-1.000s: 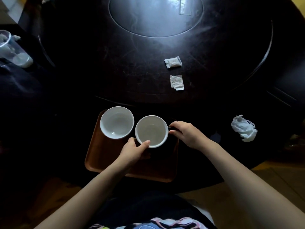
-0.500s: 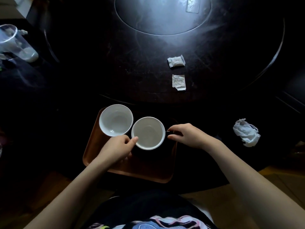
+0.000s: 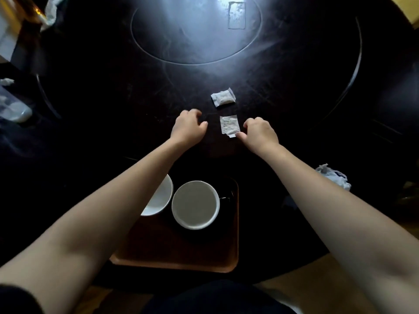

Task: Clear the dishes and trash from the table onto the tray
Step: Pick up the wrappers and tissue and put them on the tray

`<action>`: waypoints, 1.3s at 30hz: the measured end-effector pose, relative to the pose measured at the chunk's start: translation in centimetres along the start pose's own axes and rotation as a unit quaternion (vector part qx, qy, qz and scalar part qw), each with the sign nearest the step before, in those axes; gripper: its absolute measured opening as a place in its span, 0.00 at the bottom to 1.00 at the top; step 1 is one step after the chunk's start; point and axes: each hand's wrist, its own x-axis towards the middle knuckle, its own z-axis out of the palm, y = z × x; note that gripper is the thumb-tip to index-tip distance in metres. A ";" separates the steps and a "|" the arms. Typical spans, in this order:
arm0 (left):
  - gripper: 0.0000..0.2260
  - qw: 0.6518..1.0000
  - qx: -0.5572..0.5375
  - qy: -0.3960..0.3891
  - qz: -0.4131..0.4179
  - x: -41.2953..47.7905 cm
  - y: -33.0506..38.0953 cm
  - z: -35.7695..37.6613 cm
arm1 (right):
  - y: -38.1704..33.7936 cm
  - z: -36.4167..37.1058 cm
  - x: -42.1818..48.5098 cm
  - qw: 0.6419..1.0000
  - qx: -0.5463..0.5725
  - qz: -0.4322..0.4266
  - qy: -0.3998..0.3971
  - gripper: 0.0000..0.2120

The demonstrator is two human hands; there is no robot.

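Two white bowls stand on the brown tray [image 3: 204, 257] near the table's front edge: one bowl [image 3: 195, 204] in full view, the other [image 3: 158, 198] partly hidden by my left forearm. Farther out on the dark table lie two small white packets, a near one [image 3: 229, 124] and a far one [image 3: 223, 99]. My left hand [image 3: 189, 128] hovers just left of the near packet, fingers curled and empty. On the packet's other side is my right hand [image 3: 258, 133], its thumb tip touching the lower right corner. A crumpled white napkin [image 3: 333, 177] lies at the right.
The round dark table [image 3: 113, 98] has a raised centre disc [image 3: 195, 30] with a clear rectangular piece [image 3: 237, 15] on it. A clear plastic cup [image 3: 13, 107] lies at the left edge. White crumpled paper [image 3: 53, 11] sits at the far left corner.
Both hands have let go of the right bowl on the tray and reached forward over the table to either side of the near packet. The view has shifted closer to the table.
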 end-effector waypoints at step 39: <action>0.03 0.947 -0.299 -0.108 -0.039 5.4 3.1 4.0 | 0.1 -1.4 -0.8 0.898 0.400 0.143 0.114 0.08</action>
